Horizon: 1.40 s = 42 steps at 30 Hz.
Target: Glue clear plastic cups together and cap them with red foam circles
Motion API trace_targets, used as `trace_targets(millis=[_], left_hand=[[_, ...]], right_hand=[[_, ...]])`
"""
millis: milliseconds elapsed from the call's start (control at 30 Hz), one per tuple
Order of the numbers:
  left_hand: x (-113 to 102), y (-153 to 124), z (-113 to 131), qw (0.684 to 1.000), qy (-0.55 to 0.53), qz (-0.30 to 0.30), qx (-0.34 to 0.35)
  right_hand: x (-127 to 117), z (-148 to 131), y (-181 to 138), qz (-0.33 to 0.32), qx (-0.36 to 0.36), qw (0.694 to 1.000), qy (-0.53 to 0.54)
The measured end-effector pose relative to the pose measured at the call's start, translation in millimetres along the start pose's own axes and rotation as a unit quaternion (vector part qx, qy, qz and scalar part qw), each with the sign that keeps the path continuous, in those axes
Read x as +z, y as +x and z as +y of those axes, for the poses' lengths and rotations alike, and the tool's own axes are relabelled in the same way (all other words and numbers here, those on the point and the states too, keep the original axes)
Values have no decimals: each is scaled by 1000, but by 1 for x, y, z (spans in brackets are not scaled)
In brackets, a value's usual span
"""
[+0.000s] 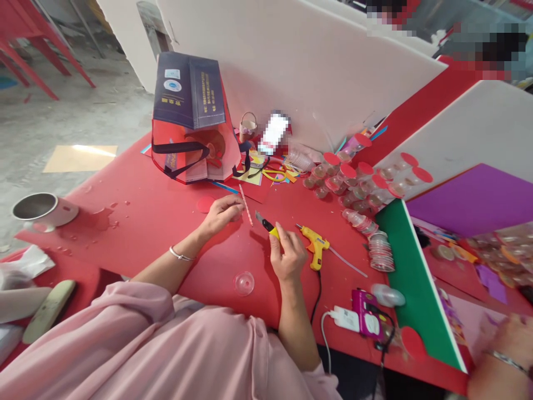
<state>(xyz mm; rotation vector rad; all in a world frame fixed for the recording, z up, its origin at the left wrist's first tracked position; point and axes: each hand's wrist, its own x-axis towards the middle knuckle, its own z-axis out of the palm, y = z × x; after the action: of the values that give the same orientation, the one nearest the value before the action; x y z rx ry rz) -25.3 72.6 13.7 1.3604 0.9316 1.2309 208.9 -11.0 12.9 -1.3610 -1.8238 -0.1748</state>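
My left hand has its fingers bent and its fingertips closed on a thin pink-and-white straw, which slants above the red table. In my right hand is a yellow and black utility knife. Its blade is out and points up and left toward the straw, with a small gap between them. A small clear plastic cup or dome sits on the table below my hands. Right of the knife lies a yellow glue gun with a clear glue stick in its rear. Behind my left hand lies a red disc.
An open dark-blue and red bag stands at the back beside a phone and yellow-handled scissors. Several red-lidded clear cups line the right side before a green divider. A metal cup stands left; another person's hand is far right.
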Motion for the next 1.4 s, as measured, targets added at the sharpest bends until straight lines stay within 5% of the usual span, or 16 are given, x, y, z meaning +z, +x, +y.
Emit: trace_targets(millis=[300, 533, 733, 900, 1067, 1400], left_hand=[[-1, 0, -7, 996, -57, -23, -62], [8, -9, 3, 994, -36, -103, -14], [16, -14, 9, 972, -52, -207, -94], [9, -14, 9, 951, -64, -284, -105], [5, -13, 13, 948, -58, -287, -126], [2, -11, 16, 940, -39, -313, -130]], right_hand=[[10, 3, -6, -48, 73, 994, -69], [16, 16, -14, -144, 119, 970, -154], [10, -1, -2, -63, 114, 990, 59], [1, -25, 13, -136, 102, 959, 225], [-2, -30, 21, -125, 168, 945, 251], [1, -25, 31, -248, 246, 873, 341]])
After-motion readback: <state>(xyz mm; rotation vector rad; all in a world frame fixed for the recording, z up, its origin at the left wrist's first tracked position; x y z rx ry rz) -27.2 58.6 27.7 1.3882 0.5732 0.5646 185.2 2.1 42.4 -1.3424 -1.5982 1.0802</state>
